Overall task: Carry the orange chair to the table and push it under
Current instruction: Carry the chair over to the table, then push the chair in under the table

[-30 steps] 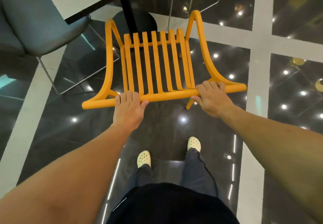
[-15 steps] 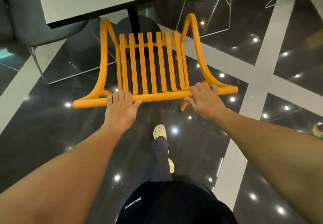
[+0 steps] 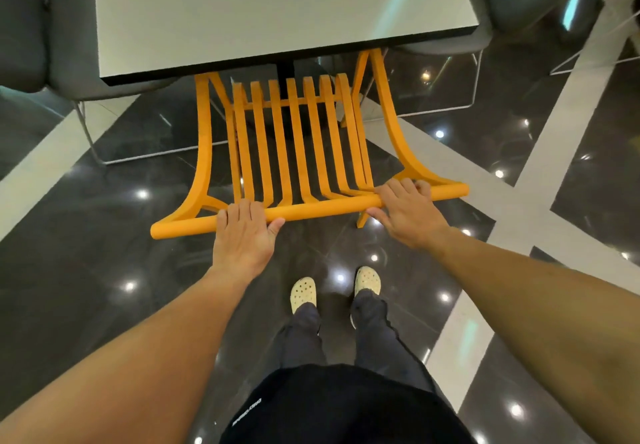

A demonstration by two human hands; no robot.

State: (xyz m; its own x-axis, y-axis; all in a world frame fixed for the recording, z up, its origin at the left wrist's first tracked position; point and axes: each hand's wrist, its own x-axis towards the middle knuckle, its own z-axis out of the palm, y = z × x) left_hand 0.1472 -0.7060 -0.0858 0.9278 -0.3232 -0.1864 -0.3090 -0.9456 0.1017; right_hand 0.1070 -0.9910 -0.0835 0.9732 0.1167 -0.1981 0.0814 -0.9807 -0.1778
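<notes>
With both hands on the top rail, left hand (image 3: 242, 236) and right hand (image 3: 407, 213) clamped on orange chair (image 3: 298, 153), slats running toward table (image 3: 270, 11), front edge tucked beneath table edge.

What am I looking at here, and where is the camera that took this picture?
No machine here: a person wears a wide-angle camera on the head, looking forward and down, so you see both bare arms and, below, two pale shoes on a glossy dark floor. The left hand and the right hand both grip the top rail of an orange chair with a slatted back. The chair's far end is hidden beneath the edge of a white table, whose visible top is bare. Grey chairs stand on both sides of the table.
</notes>
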